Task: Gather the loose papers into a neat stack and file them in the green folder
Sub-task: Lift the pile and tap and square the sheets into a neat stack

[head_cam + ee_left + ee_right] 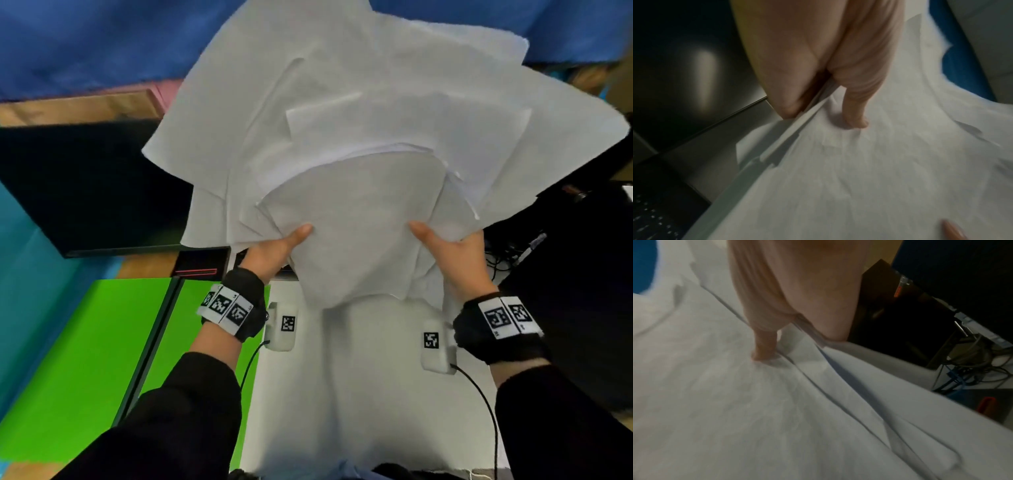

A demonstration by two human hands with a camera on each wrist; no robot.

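Observation:
A messy fan of white papers [359, 144] is lifted in front of me, its sheets splayed at different angles. My left hand [274, 250] grips the bundle's lower left edge, thumb on top and fingers underneath. My right hand [455, 253] grips the lower right edge the same way. The left wrist view shows the thumb pressed onto the papers [838, 162] while the fingers [789, 78] clamp the edges from below. In the right wrist view the thumb presses the papers [735, 402] likewise. The green folder [85, 359] lies open and flat at lower left, beneath my left forearm.
A black laptop [85, 185] sits open at the left, just beyond the folder. A white surface [376, 377] lies under the hands. Dark equipment and tangled cables [972, 361] crowd the right side. Blue cloth [85, 41] covers the background.

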